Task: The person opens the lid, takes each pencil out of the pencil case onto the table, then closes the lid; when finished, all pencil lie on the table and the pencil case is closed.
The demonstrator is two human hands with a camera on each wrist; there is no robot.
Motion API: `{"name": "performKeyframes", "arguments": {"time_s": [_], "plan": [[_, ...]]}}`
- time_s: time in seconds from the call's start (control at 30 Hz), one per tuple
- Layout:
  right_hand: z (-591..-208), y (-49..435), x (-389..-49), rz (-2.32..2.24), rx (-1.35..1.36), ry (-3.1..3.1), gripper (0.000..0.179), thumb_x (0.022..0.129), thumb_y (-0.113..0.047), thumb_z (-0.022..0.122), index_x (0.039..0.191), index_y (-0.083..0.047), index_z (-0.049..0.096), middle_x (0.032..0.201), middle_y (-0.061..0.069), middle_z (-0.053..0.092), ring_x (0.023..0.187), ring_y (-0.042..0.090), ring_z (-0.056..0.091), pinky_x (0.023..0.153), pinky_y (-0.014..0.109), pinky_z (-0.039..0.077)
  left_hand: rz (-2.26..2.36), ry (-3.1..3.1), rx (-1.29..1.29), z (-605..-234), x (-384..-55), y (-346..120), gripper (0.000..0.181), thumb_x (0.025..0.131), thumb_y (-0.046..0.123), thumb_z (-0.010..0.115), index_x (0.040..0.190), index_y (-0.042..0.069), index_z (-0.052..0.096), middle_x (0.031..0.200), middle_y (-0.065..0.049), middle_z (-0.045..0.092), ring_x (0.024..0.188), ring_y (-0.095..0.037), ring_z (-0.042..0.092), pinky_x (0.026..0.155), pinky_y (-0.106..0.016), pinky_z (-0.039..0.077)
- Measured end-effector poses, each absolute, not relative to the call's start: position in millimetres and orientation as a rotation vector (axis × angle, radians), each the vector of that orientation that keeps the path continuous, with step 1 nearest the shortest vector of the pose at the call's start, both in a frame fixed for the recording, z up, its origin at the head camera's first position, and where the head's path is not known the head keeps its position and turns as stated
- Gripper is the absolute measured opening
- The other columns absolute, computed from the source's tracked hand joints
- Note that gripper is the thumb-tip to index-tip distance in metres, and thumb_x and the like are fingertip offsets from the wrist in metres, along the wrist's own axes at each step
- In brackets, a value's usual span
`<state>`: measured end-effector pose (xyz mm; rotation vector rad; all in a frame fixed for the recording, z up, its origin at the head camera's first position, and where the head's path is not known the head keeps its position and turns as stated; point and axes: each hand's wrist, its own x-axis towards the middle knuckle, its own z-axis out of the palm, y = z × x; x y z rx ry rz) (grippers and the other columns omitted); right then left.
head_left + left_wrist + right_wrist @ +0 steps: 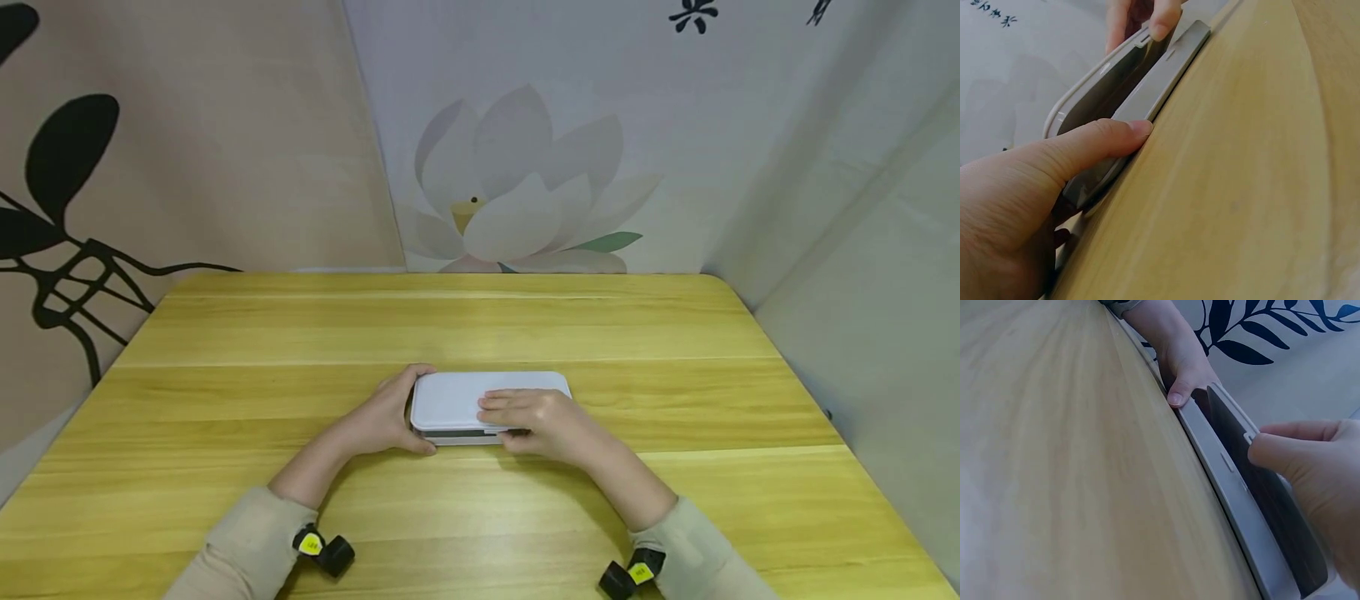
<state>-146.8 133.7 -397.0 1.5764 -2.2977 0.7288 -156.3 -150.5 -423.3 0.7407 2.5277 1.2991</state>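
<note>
Pinching the front edge of the lid [450, 402], the right hand [546, 423] faces the left hand [384, 418], which grips the box's [467, 440] end. Between both hands, the box sits with its lid ajar; below them is a table [480, 521].

The head view is evenly and fairly brightly lit; light seems to come from overhead, leaving soft-edged shadows on the worktop [480, 325] beneath both forearms [309, 473] at lower centre. The white case [453, 400] shows pale there, its top nearly without detail. Faint shading follows the backdrop's [840, 167] folds at upper right. Both wrist views are dimmer and softer, the worktop's grain smeared; the right one leans bluish, with pale sheen at lower left. The case's inside falls dark in each.
</note>
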Motion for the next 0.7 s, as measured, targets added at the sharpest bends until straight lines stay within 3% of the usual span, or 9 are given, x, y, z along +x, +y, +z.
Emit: {"name": "performKeyframes", "arguments": {"time_s": [0.7], "plan": [[-390,154,-152,0.729,1.635,-2.120,0.041,0.073,0.005,0.076,0.113,-0.003,0.071,0.118,0.013,0.065,0.108,0.026,0.062,0.090,0.034,0.050,1.261,2.541,0.733,-420,-153,-153,0.112,0.055,0.027,0.094,0.146,0.008,0.031,0.137,-0.007,0.044,0.123,-0.031,0.035,0.102,-0.059,0.026]]}}
